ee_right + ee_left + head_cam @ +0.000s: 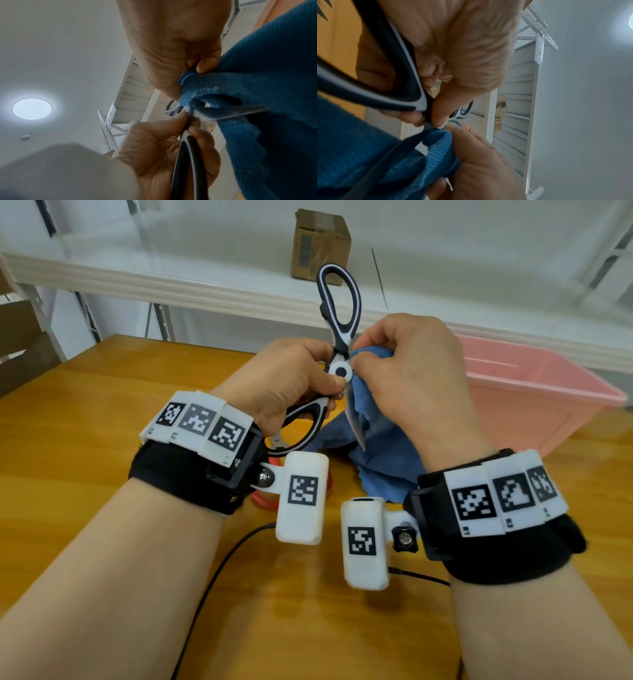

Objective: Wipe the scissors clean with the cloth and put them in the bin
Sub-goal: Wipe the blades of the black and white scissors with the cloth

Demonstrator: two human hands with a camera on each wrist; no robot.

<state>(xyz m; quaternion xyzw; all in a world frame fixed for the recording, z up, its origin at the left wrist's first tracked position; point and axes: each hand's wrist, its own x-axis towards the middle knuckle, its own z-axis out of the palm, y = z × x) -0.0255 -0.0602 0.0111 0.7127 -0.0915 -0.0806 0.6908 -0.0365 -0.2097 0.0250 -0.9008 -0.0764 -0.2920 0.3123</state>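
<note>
Black-and-white scissors [339, 313] are held open above the wooden table, one handle loop pointing up, one blade [354, 422] pointing down. My left hand [291, 381] grips the lower handle loop [301, 422] near the pivot. My right hand [407, 371] pinches a blue cloth [383, 453] against the scissors beside the pivot; the cloth hangs down to the table. In the left wrist view the handle [388, 83] and cloth [359, 155] fill the lower left. In the right wrist view the cloth [274, 94] wraps the blade. A pink bin [534, 395] stands at the right.
A red-handled tool [265, 498] lies on the table [85, 422] under my left wrist, mostly hidden. Black cables [212, 577] run across the near table. A white shelf [171, 278] with a cardboard box [320, 244] stands behind.
</note>
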